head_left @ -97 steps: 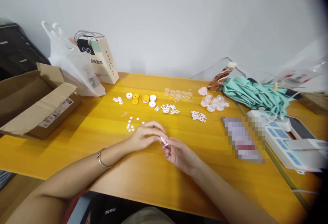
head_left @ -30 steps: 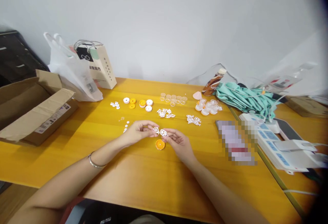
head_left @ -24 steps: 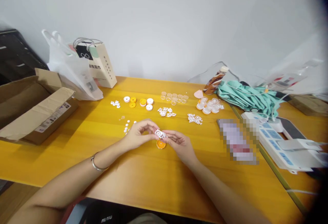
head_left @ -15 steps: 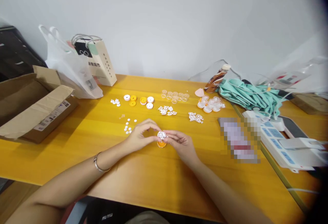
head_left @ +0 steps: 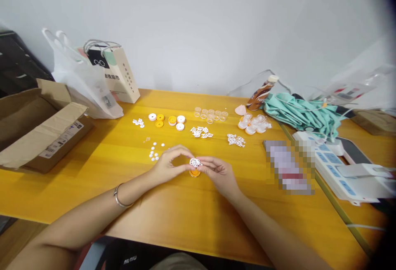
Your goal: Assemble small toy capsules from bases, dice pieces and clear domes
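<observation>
Between the fingertips of my left hand (head_left: 170, 164) and my right hand (head_left: 219, 173) is a small white openwork plastic piece (head_left: 194, 163). Both hands pinch it, one from each side. Just below it an orange round part (head_left: 194, 173) rests on the table, partly covered by the piece and fingers. Beyond my hands lie two piles of similar white openwork pieces, one pile (head_left: 201, 132) straight ahead and another pile (head_left: 236, 140) to the right. Small white discs (head_left: 154, 153) are scattered by my left hand.
White and orange round caps (head_left: 159, 118), clear cups (head_left: 210, 115) and clear-topped orange pieces (head_left: 253, 124) stand farther back. An open cardboard box (head_left: 62, 138) and bags are at left. A bottle (head_left: 261, 93), green fabric (head_left: 303, 111), blurred-out flat object (head_left: 289, 167) and power strip (head_left: 328, 171) are at right.
The white openwork piece appears slightly turned between my fingertips. Both hands keep nearly the same place, and the camera view has shifted a little.
</observation>
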The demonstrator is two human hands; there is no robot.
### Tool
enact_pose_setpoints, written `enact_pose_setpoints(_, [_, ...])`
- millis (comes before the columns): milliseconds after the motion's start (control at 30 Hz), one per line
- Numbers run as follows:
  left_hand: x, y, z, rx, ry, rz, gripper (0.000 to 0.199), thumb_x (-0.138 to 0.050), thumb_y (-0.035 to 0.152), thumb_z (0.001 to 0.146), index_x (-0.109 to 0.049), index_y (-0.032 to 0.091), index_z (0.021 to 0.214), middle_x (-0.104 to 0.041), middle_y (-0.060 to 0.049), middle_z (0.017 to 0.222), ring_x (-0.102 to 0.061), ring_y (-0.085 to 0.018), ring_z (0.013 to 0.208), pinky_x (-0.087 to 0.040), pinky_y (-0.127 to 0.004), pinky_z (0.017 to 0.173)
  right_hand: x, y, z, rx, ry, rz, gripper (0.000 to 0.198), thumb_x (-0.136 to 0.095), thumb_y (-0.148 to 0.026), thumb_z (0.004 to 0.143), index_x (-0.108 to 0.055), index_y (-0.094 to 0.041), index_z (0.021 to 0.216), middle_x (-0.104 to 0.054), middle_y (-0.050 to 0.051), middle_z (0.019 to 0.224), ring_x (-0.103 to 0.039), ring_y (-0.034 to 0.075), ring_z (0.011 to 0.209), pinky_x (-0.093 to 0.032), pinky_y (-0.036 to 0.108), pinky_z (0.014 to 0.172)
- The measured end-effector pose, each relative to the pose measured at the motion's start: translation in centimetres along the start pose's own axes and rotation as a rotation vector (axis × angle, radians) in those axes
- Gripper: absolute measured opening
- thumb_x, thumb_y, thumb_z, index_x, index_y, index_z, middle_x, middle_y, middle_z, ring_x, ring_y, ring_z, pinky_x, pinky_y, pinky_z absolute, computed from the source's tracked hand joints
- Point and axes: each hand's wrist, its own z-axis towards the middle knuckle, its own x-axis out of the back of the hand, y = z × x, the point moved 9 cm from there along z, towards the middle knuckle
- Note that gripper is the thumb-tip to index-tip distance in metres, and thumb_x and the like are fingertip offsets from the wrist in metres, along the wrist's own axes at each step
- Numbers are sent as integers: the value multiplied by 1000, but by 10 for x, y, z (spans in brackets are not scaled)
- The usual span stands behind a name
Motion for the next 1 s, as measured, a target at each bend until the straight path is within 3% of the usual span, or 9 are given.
enact_pose_setpoints(467, [-3,1,-4,-23,-18,112,17,-61,26,78,-60,15,90,-66,-6,84,-60,-14,77,-48,-27,73,2,-1,1,28,18,4,21,-73,-28,62,-69,-23,82,-72,1,82,-67,18,78,-55,34,74])
enact_pose_setpoints(800, [-12,12,-11,-157,-29,222,15,-56,21,82,-60,15,94,-66,-7,84,-60,-13,77,-47,-26,71,-3,0,1,36,42,17,17,-73,-26,63,-64,-21,76,-70,0,74,-64,13,70,-51,28,68])
enact_pose_setpoints(1000, [-13,7,-8,-66,-48,128,19,-59,21,80,-59,15,97,-65,-7,88,-59,-13,80,-47,-26,74,-1,-3,0,41,83,16,15,-73,-25,63,-63,-21,73,-68,-1,74,-63,13,72,-49,27,71])
